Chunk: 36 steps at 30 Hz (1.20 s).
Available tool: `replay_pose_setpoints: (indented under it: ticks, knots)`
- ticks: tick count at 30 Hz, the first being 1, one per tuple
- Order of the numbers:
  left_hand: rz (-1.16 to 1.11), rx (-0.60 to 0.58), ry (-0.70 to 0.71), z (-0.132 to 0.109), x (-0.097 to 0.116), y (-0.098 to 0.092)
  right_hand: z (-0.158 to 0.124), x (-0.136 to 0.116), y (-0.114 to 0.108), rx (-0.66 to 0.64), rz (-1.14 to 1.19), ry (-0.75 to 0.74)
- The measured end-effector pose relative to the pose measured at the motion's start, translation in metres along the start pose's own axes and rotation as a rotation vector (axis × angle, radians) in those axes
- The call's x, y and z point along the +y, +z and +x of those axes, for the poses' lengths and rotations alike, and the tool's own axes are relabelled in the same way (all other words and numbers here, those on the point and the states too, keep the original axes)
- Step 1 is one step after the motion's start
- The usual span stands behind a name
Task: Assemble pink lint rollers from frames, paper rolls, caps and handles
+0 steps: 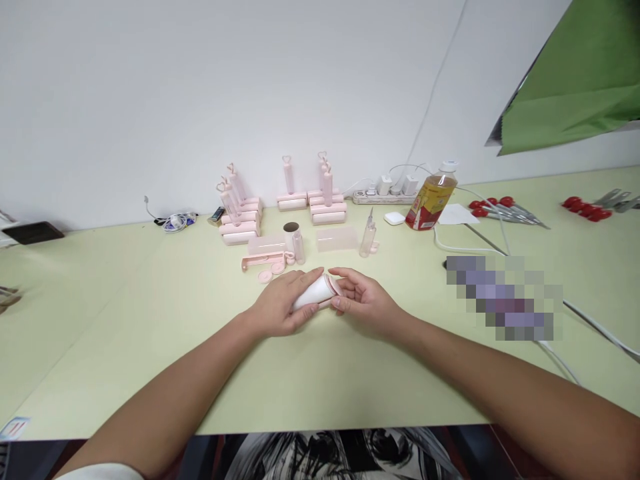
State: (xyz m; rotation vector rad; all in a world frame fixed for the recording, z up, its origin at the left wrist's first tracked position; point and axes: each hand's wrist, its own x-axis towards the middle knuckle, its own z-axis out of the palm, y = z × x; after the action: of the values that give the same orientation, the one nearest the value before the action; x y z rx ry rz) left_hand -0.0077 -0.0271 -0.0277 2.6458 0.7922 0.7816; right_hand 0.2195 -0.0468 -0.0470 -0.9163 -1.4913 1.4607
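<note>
Between my hands lies a white lint roller roll [312, 294] with a pink rim at its right end, tilted over the table. My left hand [278, 301] is closed around the roll from the left. My right hand [369, 301] grips the pink end with thumb and fingertips. Just beyond are a pink roller frame [265, 260], round pink caps [265, 276], a cardboard-cored roll [291, 235], a clear handle tube [299, 249] and clear pinkish covers [337, 239]. To the right stands another clear handle [369, 239] with a pointed tool in it.
Assembled pink lint rollers [240, 230] with heart-topped handles line the back. A drink bottle [433, 197] stands right of a power strip [383, 198]. Red-handled tools [500, 207], white cables [463, 251] and a pixelated item [500, 297] lie at right; a phone [34, 233] at far left.
</note>
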Motion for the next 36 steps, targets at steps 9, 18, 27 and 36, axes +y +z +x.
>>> replay_pose_setpoints:
  ticks: [9,18,27,36]
  knots:
    - [-0.534,0.206,-0.439,-0.003,-0.003,0.012,0.022,-0.018,-0.058,0.572,-0.91,-0.148]
    - [-1.076,0.277,-0.605,0.005,-0.003,0.015,0.034,-0.006,-0.066,0.371,-1.144,-0.054]
    - [-1.397,0.349,-0.653,0.012,0.002,0.007,0.006,-0.017,-0.031,0.134,-0.662,-0.353]
    - [-1.463,0.308,-0.642,0.012,0.003,0.005,-0.017,-0.027,-0.014,-0.09,-0.598,-0.353]
